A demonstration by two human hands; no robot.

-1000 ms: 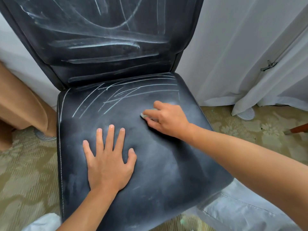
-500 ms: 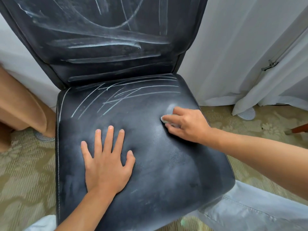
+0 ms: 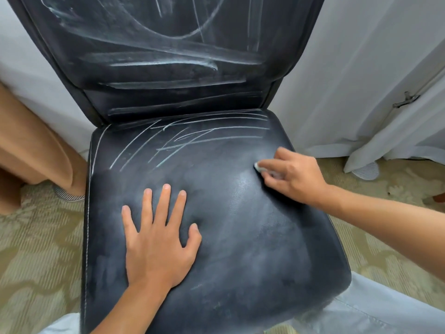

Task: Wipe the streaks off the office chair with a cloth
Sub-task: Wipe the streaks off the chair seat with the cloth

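I seem to be in a home room: patterned beige carpet (image 3: 36, 261) at lower left, white curtains (image 3: 361, 80) filling the upper right, and a black padded chair (image 3: 240, 249) before me.

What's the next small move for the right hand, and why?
Probably sweep the right hand with its cloth back-left onto the white streaks at the seat's rear; the front of the seat looks wiped, and the left hand braces it flat.

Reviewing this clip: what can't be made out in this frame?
- Cloth: head view, mostly hidden under the right hand; only a pale corner shows.
- Chair back: cut off by the top edge.
- Seat front: cut off by the bottom edge.
- Chair base: hidden beneath the seat.
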